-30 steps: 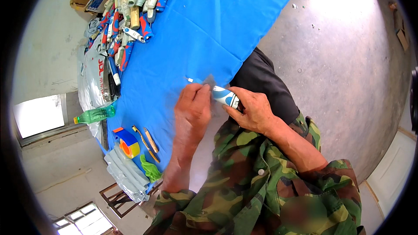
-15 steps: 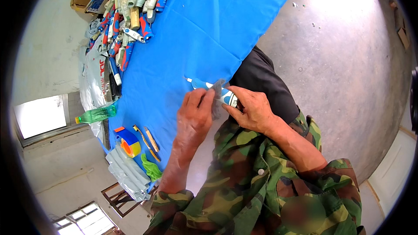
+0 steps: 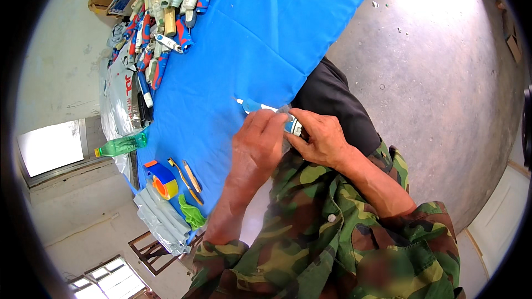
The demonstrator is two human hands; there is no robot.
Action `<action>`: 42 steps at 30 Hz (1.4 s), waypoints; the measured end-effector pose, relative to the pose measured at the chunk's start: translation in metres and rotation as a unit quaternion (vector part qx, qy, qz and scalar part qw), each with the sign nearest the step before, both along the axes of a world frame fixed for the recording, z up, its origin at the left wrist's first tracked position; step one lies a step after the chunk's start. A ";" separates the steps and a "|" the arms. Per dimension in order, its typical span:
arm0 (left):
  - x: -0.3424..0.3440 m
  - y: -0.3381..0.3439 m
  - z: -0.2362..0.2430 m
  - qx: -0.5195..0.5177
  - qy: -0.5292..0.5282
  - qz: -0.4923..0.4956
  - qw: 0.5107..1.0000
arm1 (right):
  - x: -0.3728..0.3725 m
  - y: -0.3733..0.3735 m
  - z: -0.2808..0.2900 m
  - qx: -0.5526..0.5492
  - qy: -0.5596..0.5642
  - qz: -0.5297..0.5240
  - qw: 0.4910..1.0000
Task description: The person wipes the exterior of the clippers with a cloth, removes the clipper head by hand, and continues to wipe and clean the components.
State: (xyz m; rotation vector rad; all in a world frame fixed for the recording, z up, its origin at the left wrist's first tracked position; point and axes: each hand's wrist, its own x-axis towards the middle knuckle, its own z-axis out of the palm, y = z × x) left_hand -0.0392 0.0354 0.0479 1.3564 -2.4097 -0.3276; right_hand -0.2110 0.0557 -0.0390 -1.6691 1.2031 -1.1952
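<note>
We see toothbrush handle [image 3: 252, 107] white with blue patches; scrap [image 3: 284, 109] grey; tablecloth [image 3: 249, 39] plain blue; jacket [image 3: 305, 238] camouflage in green, brown, tan, black; trousers [image 3: 332, 94] plain black; bottle [image 3: 123, 145] translucent green, cap [image 3: 97, 152] yellow; rag [image 3: 191, 213] bright green; heaped handles [image 3: 159, 70] red, blue, white, cream.

Head-worn fisheye view, upright, facing steeply down, near the left hand [image 3: 257, 139] and right hand [image 3: 320, 137]

The blue-and-white handle [image 3: 251, 106] looks like smooth plastic, the grey scrap [image 3: 284, 109] matt and cloth-like, the blue table cover [image 3: 249, 50] lightly creased fabric, the green bottle [image 3: 123, 145] glossy see-through plastic.
</note>
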 end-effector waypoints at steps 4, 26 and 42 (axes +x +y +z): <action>0.009 0.000 -0.001 -0.060 -0.036 -0.044 0.997 | 0.000 -0.001 0.002 0.008 -0.019 0.006 1.000; 0.003 0.003 -0.003 -0.016 0.022 0.002 1.000 | 0.002 -0.002 -0.002 -0.009 -0.007 -0.001 1.000; 0.018 0.011 0.001 -0.013 -0.064 0.038 0.997 | -0.001 -0.002 0.003 -0.039 -0.002 0.000 0.999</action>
